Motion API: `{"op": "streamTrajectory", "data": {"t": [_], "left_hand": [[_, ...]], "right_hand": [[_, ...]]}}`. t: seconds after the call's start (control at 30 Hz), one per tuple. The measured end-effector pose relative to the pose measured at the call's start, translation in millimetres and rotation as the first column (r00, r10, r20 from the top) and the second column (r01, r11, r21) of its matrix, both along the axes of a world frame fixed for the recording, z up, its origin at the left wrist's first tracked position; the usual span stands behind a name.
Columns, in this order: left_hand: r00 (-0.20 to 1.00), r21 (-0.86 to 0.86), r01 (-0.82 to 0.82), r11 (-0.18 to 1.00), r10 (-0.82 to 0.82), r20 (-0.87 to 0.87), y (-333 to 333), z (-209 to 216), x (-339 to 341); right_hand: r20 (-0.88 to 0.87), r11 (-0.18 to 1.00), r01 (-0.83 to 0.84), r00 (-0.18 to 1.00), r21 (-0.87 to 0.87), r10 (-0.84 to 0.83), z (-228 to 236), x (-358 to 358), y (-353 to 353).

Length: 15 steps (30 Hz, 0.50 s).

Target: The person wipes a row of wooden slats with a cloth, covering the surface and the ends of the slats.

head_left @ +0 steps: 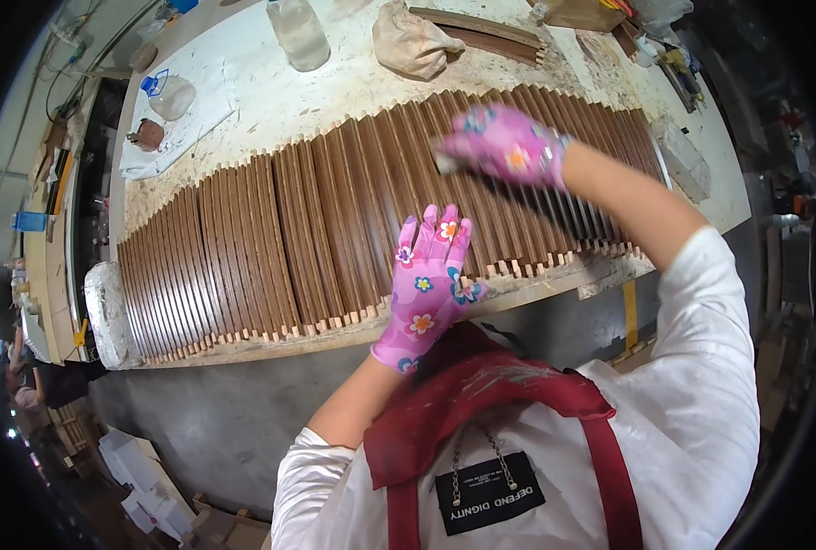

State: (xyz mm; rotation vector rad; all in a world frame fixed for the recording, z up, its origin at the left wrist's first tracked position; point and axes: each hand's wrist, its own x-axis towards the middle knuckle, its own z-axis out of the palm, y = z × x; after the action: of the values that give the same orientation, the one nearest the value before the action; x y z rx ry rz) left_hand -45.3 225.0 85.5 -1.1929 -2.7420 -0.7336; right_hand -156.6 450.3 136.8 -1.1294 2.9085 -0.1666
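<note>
Left hand (426, 289), gloved in flowered pink, lay back upward over the near part of the brown wooden strips (353, 192); fingers extended and slightly apart, thumb out to the right. Nothing was seen in its grasp; the underside of the palm was hidden, so full contact with the strips could not be confirmed. Right hand (510, 147), in a matching glove, was over the far half of the row, right of centre, fingers bent downward and close together. A small pale item (446, 163) showed at its fingertips; whether it was pinched or only pressed against the wood could not be told, as motion blur smeared both hand and item. The strips lay side by side across the table (270, 110), pale ends (364, 314) toward the person. Right forearm (628, 192) and hand covered some strips toward the right end, and a dark shadow fell beside them. The red apron (463, 390) hid part of the near table edge. Beyond the row stood a clear bottle (300, 37), its top cut off by the frame, beside a beige cloth bundle (412, 41), contents not visible.
</note>
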Motion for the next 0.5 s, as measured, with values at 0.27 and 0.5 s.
{"op": "streamTrajectory", "data": {"t": [0.27, 0.5], "left_hand": [[0.998, 0.253, -0.047, 0.966, 0.057, -0.03, -2.8, -18.8, 2.3], [0.999, 0.142, -0.035, 0.989, 0.029, 0.041, 3.9, 3.3, 3.1]], "right_hand": [[0.274, 0.997, 0.019, 0.962, -0.073, 0.001, 14.3, 103.4, 18.2], [0.183, 0.925, 0.274, 0.956, -0.263, -0.231, 13.1, 31.1, 46.7]]}}
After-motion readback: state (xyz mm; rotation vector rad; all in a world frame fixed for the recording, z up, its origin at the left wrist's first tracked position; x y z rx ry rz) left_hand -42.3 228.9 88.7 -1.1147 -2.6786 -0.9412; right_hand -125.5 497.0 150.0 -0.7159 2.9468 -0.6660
